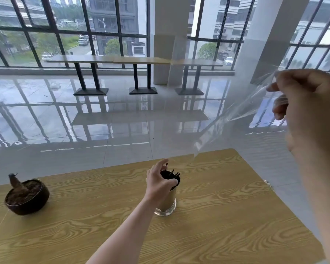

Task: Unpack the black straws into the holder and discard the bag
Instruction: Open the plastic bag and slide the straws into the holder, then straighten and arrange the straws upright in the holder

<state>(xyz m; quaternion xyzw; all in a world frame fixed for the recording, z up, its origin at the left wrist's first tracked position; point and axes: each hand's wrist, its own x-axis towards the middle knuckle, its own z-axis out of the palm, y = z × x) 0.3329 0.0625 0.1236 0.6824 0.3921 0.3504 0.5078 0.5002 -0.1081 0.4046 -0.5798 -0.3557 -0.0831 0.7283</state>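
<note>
A clear glass holder (166, 203) stands upright near the middle of the wooden table (227, 216). Black straws (171, 175) fill it, their tips poking above the rim. My left hand (159, 181) wraps around the top of the holder, fingers curled over the straw ends. My right hand (301, 109) is raised high at the right and pinches the clear plastic bag (234, 115), which hangs down slack and see-through toward the table's far edge, with no straws visible in it.
A dark round bowl (27, 197) with a brown cone-shaped object in it sits at the table's left. Beyond the table lie a glossy tiled floor, a row of long tables (133, 60) by the windows, and a white pillar (269, 39).
</note>
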